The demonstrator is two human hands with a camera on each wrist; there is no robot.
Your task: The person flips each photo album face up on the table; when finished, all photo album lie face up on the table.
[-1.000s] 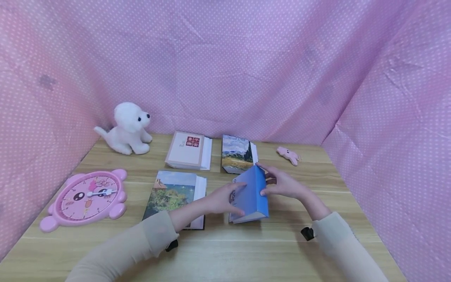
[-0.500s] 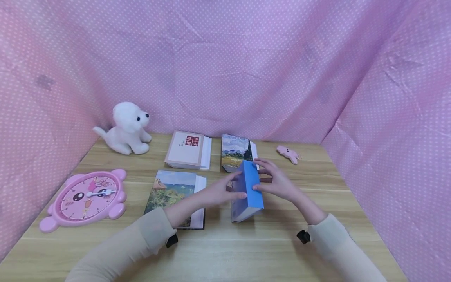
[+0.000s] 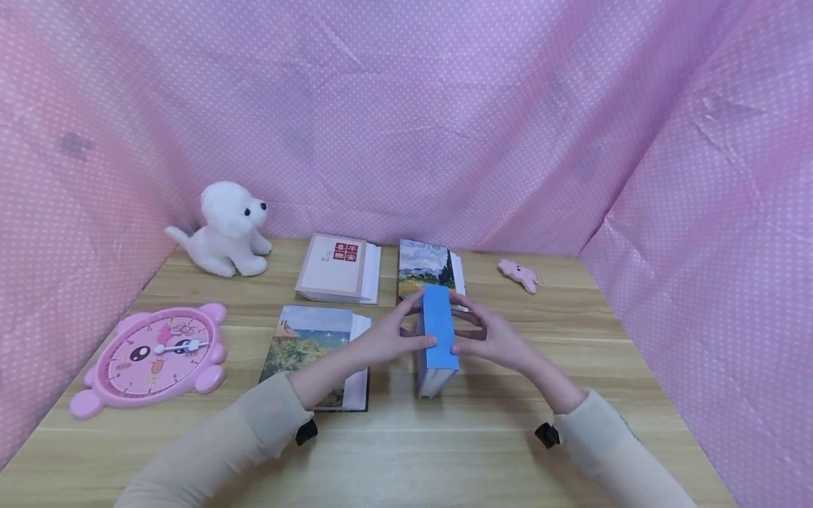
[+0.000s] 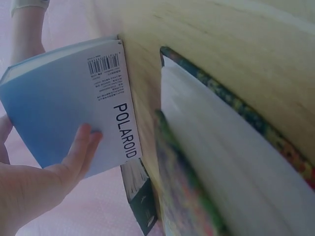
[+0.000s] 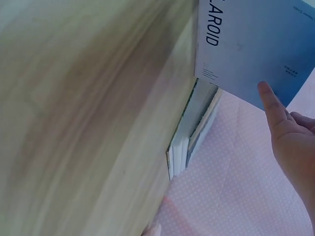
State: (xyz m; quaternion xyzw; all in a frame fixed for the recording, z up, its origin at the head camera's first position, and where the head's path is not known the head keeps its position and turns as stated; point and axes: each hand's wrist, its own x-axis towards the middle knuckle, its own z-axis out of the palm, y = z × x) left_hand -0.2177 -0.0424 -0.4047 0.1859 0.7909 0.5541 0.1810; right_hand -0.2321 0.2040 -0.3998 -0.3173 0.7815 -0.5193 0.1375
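A thick blue photo album [image 3: 440,328] stands on its page edge on the table, spine up. Its pale cover [image 4: 74,108] reads POLAROID beside a barcode in the left wrist view. My left hand [image 3: 394,335] holds it from the left, thumb at the spine's near edge and fingers against the cover. From the right side my right hand [image 3: 492,335] holds it too, thumb near the spine; in the right wrist view an extended finger [image 5: 270,101] rests on the other cover. A landscape-painting album [image 3: 317,346] lies left of it, partly under my left forearm. Another painted album [image 3: 425,264] lies just behind.
A white-covered album [image 3: 333,264] with red characters lies at the back. A white plush dog [image 3: 231,229] sits back left, and a pink toy clock [image 3: 159,356] lies front left. The small pink toy [image 3: 519,274] is back right. Pink dotted cloth [image 3: 444,141] encloses the wooden table.
The blue album has tipped from leaning right to nearly upright, its spine moving left. My right hand has moved left with it, while my left hand has shifted slightly along its cover.
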